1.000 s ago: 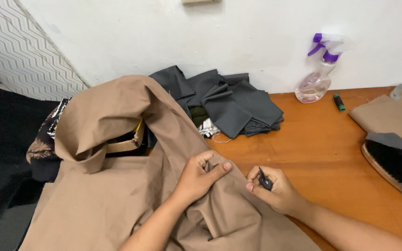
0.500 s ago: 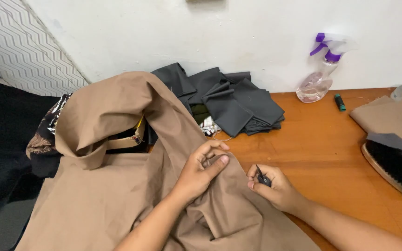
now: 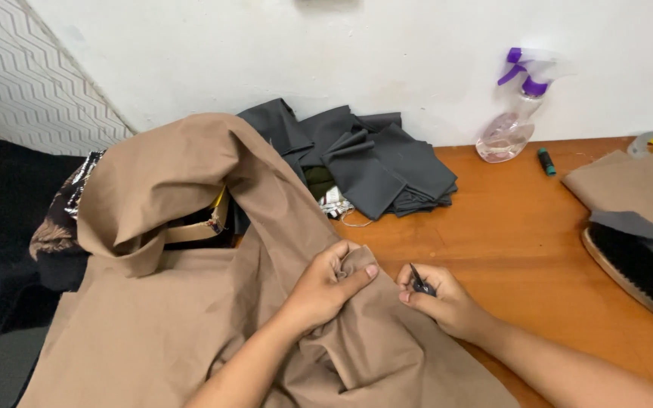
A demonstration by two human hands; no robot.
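Note:
A large tan garment [image 3: 190, 249] is heaped over the left part of the wooden table [image 3: 523, 234]. My left hand [image 3: 330, 283] pinches a fold of this tan cloth at its right edge, thumb on top. Just to the right, my right hand [image 3: 440, 301] grips a small dark thread snip [image 3: 419, 281], its tip pointing up toward the pinched fold. The two hands are a few centimetres apart.
Folded dark grey fabric [image 3: 372, 162] lies at the back by the white wall. A clear spray bottle with a purple trigger [image 3: 514, 113] leans at the back right, a small green-black marker [image 3: 546, 161] beside it. A black brush [image 3: 640, 261] and tan cloth pieces [image 3: 632, 185] sit at right.
My left hand has gathered and closed on the fold of tan cloth, drawing it up. My right hand with the snip has stayed close beside it.

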